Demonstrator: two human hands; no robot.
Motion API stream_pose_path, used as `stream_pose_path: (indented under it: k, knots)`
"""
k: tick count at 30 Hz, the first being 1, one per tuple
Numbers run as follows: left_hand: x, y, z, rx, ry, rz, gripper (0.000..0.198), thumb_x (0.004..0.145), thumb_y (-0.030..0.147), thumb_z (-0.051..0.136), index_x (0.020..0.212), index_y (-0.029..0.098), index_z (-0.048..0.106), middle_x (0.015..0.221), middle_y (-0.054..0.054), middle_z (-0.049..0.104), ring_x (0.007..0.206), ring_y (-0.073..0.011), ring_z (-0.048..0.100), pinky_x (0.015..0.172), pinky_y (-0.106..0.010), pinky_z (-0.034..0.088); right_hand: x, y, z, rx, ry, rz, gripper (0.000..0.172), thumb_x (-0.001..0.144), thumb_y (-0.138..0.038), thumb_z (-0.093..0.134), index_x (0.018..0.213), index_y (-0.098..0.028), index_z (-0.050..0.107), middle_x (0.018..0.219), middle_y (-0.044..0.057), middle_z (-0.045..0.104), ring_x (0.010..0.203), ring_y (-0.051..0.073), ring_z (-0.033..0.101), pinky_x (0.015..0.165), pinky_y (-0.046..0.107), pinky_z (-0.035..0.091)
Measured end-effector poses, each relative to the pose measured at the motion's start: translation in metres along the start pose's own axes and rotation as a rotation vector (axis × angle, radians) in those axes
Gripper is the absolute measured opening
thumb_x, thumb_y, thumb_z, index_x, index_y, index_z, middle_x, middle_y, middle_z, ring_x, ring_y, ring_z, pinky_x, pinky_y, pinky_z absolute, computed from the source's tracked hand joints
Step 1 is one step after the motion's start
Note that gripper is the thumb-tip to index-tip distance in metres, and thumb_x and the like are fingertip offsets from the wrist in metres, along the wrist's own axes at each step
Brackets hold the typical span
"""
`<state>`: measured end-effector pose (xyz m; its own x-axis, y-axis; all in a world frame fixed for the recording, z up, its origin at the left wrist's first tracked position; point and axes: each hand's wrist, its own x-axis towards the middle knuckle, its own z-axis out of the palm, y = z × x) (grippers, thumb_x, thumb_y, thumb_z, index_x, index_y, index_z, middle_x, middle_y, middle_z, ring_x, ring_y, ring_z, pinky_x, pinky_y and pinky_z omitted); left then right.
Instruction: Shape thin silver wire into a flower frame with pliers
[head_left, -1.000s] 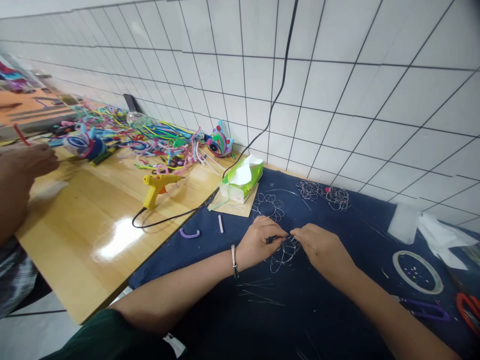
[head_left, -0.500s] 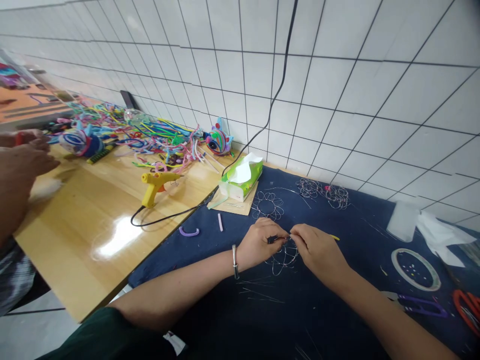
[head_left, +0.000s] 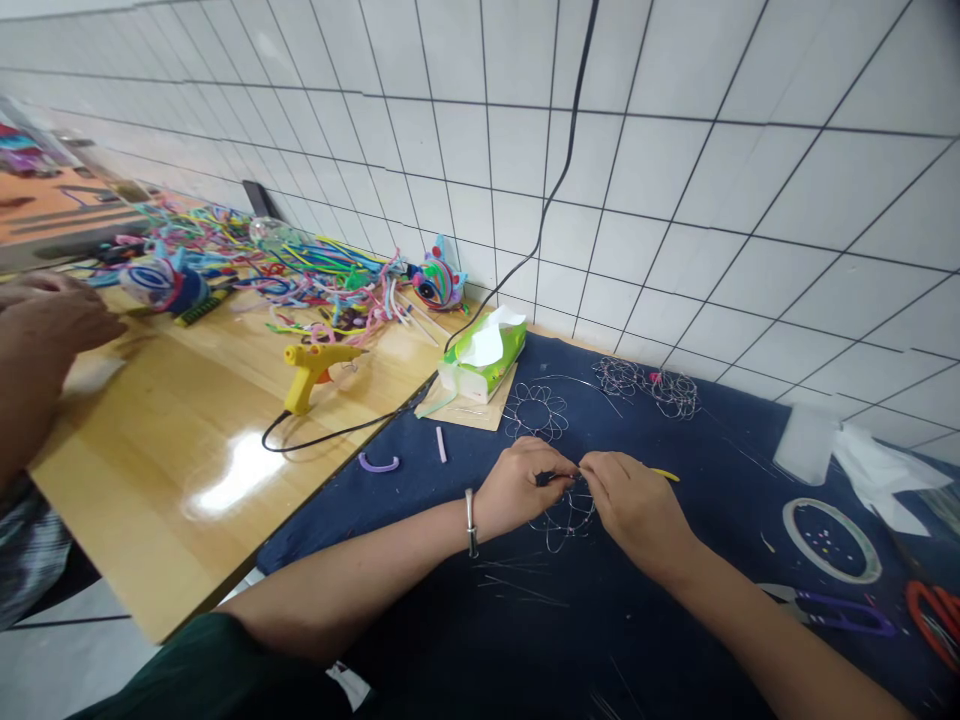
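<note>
By a white tiled wall (head_left: pixel 675 180), a yellow glue gun (head_left: pixel 301 385) stands on a wooden table (head_left: pixel 172 400), while over dark cloth (head_left: pixel 724 500) the person's left hand (head_left: pixel 521 485) and right hand (head_left: pixel 636 502) pinch one edge of a wire flower (head_left: pixel 568 523), maybe to keep it steady, with purple scissors (head_left: pixel 847 612) in easy reach at right.

White tiles with dark grout lines cover the wall (head_left: pixel 675 210), which fills the top of the frame. A glossy, pale wooden table (head_left: pixel 165 540) spreads across the left, a bright patch of glare (head_left: pixel 244 475) on its lower middle. Dark blue cloth (head_left: pixel 735 470) covers the work surface at centre and right. Pale floor (head_left: pixel 75 670), crossed by a dark line, shows at lower left.
</note>
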<state>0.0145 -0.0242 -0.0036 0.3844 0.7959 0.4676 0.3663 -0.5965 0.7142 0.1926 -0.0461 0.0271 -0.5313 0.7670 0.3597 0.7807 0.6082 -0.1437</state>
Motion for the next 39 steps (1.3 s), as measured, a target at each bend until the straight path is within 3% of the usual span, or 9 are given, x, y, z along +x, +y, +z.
stream_pose_path:
  k: [14,23,33,39]
  knots:
    - [0.000,-0.001,0.000,0.002,-0.029,0.007,0.011,0.073,0.014,0.059,0.080,0.019,0.067,0.078,-0.002,0.068,0.074,-0.0136,0.060,0.075,-0.029,0.049,0.007,0.004,-0.006,0.192,-0.070,0.070,0.014,0.087,-0.019,0.038,0.086,-0.020,0.052,0.075,0.001,0.058,0.069,0.012,0.055,0.065,0.026,0.040]
    - [0.003,0.003,-0.004,0.033,-0.108,0.047,0.010,0.076,0.017,0.058,0.081,0.019,0.066,0.076,-0.002,0.066,0.074,-0.0132,0.058,0.076,-0.030,0.045,0.014,0.006,-0.018,0.483,-0.119,0.317,0.008,0.080,-0.024,0.046,0.082,-0.023,0.054,0.070,-0.004,0.059,0.061,0.010,0.054,0.057,0.023,0.039]
    - [0.005,0.003,-0.006,0.006,-0.145,0.029,0.010,0.078,0.021,0.057,0.082,0.019,0.067,0.074,-0.003,0.064,0.072,-0.0132,0.056,0.075,-0.030,0.045,0.012,0.013,-0.006,0.795,-0.095,0.460,0.013,0.078,-0.031,0.049,0.085,-0.021,0.055,0.070,-0.003,0.056,0.058,0.009,0.051,0.056,0.023,0.042]
    - [0.009,0.003,-0.008,-0.067,-0.115,-0.044,0.009,0.075,0.020,0.060,0.082,0.019,0.065,0.089,-0.004,0.062,0.088,-0.0156,0.056,0.085,-0.034,0.043,0.010,0.013,0.000,0.943,-0.037,0.492,0.015,0.078,-0.031,0.049,0.088,-0.020,0.054,0.068,-0.003,0.054,0.057,0.009,0.052,0.054,0.023,0.045]
